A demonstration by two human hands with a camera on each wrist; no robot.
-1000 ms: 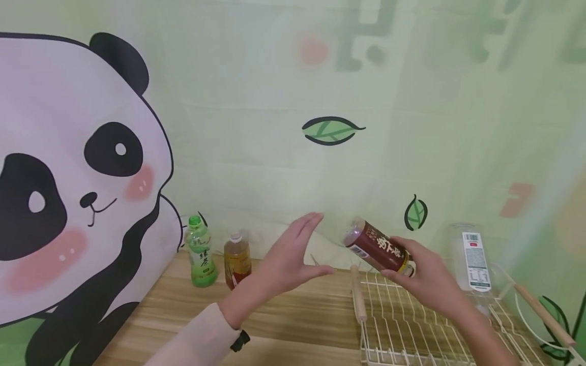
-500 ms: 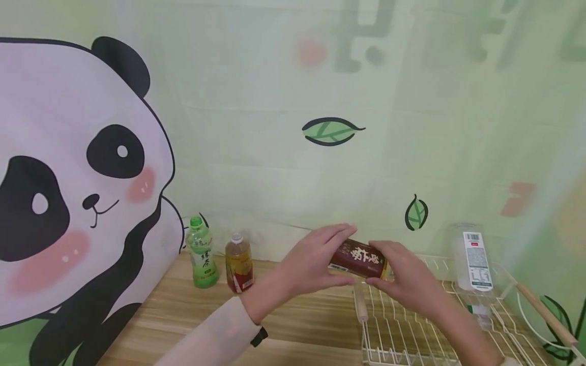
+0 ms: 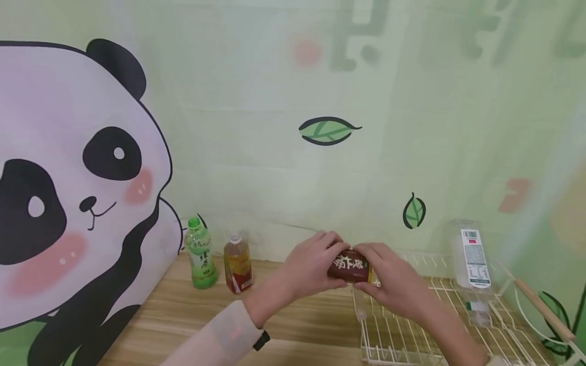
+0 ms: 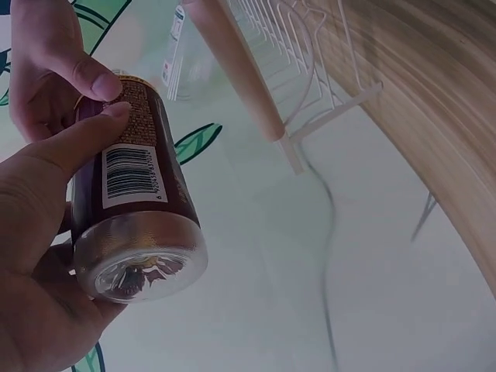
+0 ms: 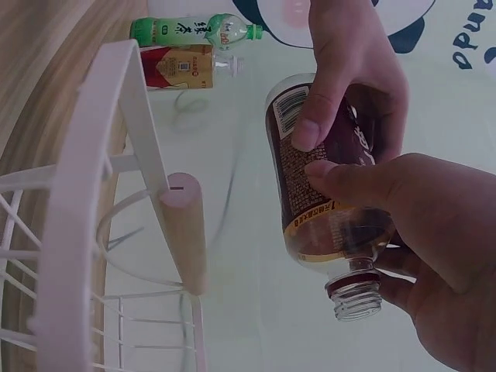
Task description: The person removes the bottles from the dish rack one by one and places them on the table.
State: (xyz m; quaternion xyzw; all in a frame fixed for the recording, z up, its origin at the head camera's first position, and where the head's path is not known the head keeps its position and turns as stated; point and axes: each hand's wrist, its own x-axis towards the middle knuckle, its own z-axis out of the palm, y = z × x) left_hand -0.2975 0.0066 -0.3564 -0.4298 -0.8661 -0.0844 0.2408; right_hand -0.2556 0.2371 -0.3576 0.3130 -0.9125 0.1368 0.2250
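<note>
Both the left hand [image 3: 313,268] and the right hand [image 3: 397,278] grip one dark red bottle [image 3: 350,266], held sideways between them. Left of the left hand, a green bottle [image 3: 201,260] stands on the bench [image 3: 302,330]; a wire rack [image 5: 76,201] sits below the right hand.

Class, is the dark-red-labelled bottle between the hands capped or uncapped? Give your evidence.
Uncapped: in the right wrist view, the bottle shows bare screw threads, with no cap over them.
</note>
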